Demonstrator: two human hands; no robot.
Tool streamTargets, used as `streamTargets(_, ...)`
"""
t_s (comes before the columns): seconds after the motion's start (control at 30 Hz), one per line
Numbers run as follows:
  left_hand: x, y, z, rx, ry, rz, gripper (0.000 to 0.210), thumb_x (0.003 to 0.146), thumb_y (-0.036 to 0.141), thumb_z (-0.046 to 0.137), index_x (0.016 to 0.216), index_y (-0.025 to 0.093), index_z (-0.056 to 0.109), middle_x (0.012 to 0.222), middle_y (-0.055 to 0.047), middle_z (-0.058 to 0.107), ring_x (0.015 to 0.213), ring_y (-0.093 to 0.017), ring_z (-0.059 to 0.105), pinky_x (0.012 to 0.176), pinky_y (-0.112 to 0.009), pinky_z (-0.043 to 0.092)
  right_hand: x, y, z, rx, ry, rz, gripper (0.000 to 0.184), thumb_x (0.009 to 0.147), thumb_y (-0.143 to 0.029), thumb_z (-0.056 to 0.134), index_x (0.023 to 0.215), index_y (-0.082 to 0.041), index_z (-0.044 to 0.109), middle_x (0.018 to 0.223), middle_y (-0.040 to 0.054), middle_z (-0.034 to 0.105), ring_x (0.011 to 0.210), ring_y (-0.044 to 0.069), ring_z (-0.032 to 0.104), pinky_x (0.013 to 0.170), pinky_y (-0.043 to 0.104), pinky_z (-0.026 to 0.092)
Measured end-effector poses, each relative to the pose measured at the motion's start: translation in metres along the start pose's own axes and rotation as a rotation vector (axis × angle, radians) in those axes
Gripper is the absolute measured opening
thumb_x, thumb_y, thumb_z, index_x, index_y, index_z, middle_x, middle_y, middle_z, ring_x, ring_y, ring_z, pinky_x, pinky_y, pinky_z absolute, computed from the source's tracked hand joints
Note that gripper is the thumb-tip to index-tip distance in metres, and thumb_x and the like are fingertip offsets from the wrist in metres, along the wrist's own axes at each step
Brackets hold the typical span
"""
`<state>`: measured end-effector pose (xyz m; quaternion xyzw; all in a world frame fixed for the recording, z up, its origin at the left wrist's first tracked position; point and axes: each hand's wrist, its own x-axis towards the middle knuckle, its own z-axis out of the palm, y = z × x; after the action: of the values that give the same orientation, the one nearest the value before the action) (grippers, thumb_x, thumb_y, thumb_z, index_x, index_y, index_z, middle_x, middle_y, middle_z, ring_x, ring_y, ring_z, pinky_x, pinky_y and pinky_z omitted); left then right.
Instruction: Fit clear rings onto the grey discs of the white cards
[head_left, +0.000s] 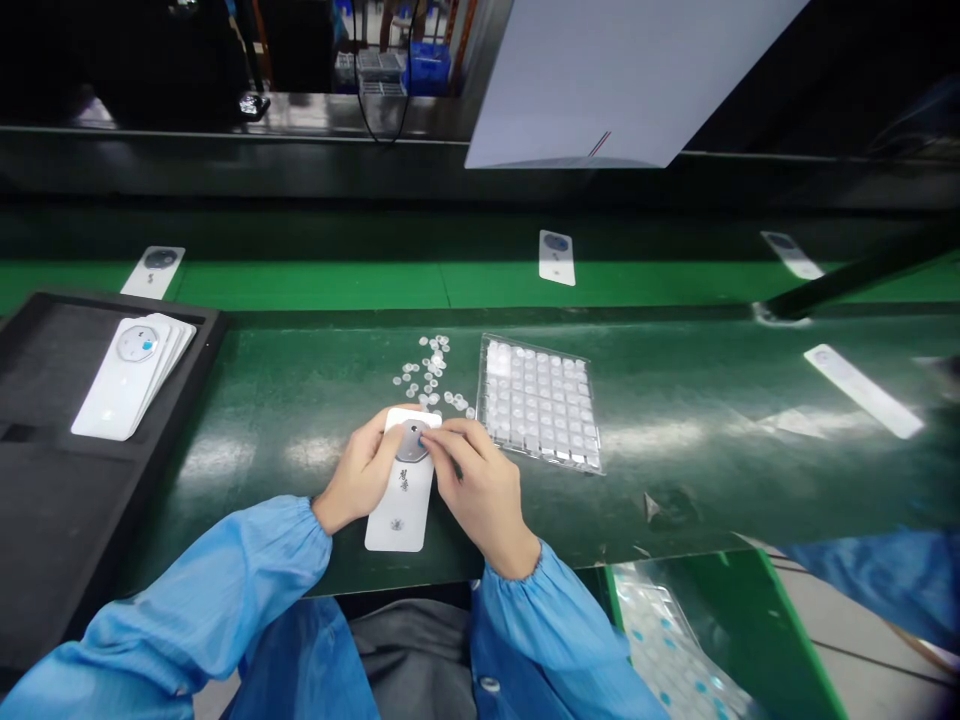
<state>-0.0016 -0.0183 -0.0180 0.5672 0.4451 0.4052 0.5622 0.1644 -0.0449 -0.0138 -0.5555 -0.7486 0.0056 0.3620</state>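
Note:
A white phone back cover (402, 500) with a round grey camera ring lies on the green bench. My left hand (361, 472) grips its upper left side. My right hand (480, 483) rests on the right of it, with fingertips pinched at the camera ring; whether they hold a small part is hidden. Just beyond the cover lies a scatter of several small clear round pieces (429, 370). To the right sits a clear tray (540, 402) of several small round pieces in a grid.
A black tray (45, 480) at left holds a stack of white covers (133, 372). More covers (556, 257) lie on the green conveyor behind, and another white cover (862, 390) on the right. A co-worker's blue sleeve (885, 580) is at lower right.

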Motion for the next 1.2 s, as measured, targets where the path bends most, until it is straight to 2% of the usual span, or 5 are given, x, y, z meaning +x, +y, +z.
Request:
streamTargets(0.47,0.003,-0.001,-0.001,-0.113,0.056,-0.062,0.039,0.101,0.038,0.049,0.126,0.015,0.067,0.099,-0.007,0.073,0.079,-0.018,0.063,0.068,-0.025,0.048,0.0,0.008,-0.032,1.079,-0.012,0.758,0.027,0.092,-0.049,0.069,0.091,-0.022,0.062,0.066,-0.0047,0.04,0.058,0.011,0.038,0.049,0.023,0.031)
streamTargets(0.7,0.004,-0.004,-0.001,-0.23,0.071,-0.141,0.043,0.097,0.04,0.054,0.128,0.013,0.065,0.087,-0.004,0.07,0.066,-0.014,0.057,0.057,-0.022,0.043,-0.119,0.122,-0.153,0.728,0.309,1.084,0.04,0.065,-0.059,0.08,0.067,-0.026,0.057,0.067,-0.0005,0.043,0.053,0.014,0.042,0.046,0.03,0.04)
streamTargets(0.87,0.005,0.0,0.001,-0.222,0.094,-0.155,0.046,0.095,0.043,0.057,0.129,0.013,0.066,0.083,-0.004,0.07,0.064,-0.014,0.058,0.057,-0.023,0.045,-0.186,0.155,-0.168,0.004,0.324,1.271,0.024,0.055,-0.037,0.075,0.072,-0.029,0.059,0.074,0.0046,0.062,0.067,0.029,0.062,0.059,0.045,0.05)
streamTargets(1.0,0.009,0.003,-0.002,-0.247,0.154,-0.183,0.051,0.088,0.046,0.063,0.127,0.013,0.067,0.087,-0.006,0.073,0.063,-0.016,0.061,0.056,-0.024,0.046,-0.147,0.125,-0.13,-0.333,0.357,1.04,0.024,0.076,-0.043,0.062,0.085,-0.022,0.07,0.08,0.0129,0.071,0.081,0.036,0.069,0.076,0.05,0.052)
streamTargets(1.2,0.014,0.003,-0.01,-0.326,0.252,-0.219,0.053,0.083,0.045,0.068,0.124,0.012,0.069,0.102,-0.009,0.075,0.075,-0.02,0.067,0.062,-0.026,0.049,-0.026,0.069,-0.057,0.008,0.077,0.297,0.022,0.091,-0.02,0.048,0.091,-0.021,0.07,0.09,0.0084,0.075,0.084,0.024,0.071,0.077,0.037,0.054)
